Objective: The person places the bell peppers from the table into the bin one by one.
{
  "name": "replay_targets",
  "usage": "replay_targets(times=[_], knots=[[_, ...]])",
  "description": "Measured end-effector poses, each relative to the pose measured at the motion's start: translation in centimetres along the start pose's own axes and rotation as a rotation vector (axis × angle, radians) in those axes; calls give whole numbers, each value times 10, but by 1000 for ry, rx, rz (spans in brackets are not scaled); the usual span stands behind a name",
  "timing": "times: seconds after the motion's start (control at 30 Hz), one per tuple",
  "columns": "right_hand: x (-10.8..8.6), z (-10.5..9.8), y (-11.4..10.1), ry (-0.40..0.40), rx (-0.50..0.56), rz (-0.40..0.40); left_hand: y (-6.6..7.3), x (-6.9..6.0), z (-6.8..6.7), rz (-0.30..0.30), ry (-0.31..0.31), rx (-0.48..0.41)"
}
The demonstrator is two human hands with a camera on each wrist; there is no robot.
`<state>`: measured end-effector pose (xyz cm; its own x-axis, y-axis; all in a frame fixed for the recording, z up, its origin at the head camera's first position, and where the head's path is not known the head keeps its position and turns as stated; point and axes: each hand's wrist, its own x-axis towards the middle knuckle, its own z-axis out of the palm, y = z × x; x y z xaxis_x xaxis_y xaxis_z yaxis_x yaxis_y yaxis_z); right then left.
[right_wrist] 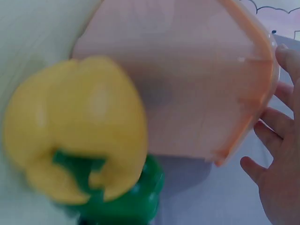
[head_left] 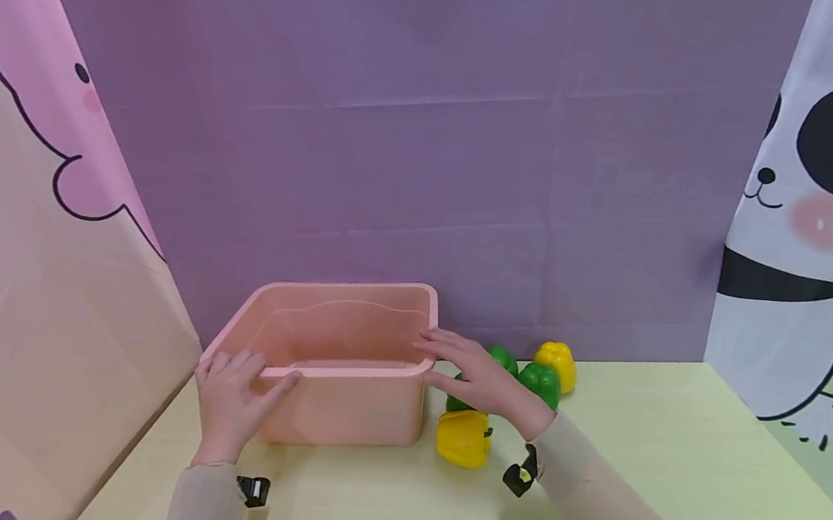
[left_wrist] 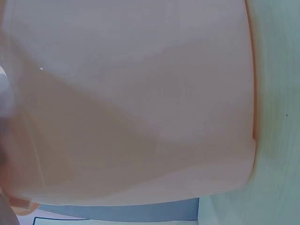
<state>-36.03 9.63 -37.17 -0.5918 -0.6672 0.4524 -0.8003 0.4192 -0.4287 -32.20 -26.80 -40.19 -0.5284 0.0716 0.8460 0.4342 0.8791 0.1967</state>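
Note:
A pink plastic bin (head_left: 342,408) stands upright on the table, its inside visible in the head view. At its front-left corner, my left hand (head_left: 233,401) grips the rim, thumb along the front edge. My right hand (head_left: 476,375) reaches to the right rim with fingers loosely extended; in the right wrist view its fingertips (right_wrist: 276,124) are at the rim. Beneath and beside that hand lie green bell peppers (head_left: 540,383) and a yellow bell pepper (head_left: 461,438). The left wrist view is filled by the bin's outer wall (left_wrist: 140,103), with the hand mostly out of frame.
Another yellow bell pepper (head_left: 557,364) lies at the back, near the purple backdrop (head_left: 399,124). The pale table (head_left: 669,452) extends to the right. Printed cloth walls rise on both sides, one with a panda (head_left: 784,354).

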Motion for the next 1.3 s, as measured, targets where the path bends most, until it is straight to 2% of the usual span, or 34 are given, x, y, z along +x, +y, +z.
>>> replay_targets(times=[0.17, 0.33, 0.53, 0.7, 0.93, 1.3], knots=[[-18, -5, 9, 14, 51, 71, 0, 0, 0, -2, -2, 3], [-31, -1, 12, 22, 100, 142, -1, -1, 2, 7, 6, 3], [-42, 12, 14, 0, 127, 136, -2, -2, 2, 9, 13, -1], [-47, 21, 14, -48, 61, 105, -2, -2, 2, 16, 23, -1], [-52, 29, 14, -137, -101, 77, -1, 0, 2, 10, 12, 7], [-57, 44, 23, -190, -254, 58, 0, 0, 1, 4, 4, 11]])
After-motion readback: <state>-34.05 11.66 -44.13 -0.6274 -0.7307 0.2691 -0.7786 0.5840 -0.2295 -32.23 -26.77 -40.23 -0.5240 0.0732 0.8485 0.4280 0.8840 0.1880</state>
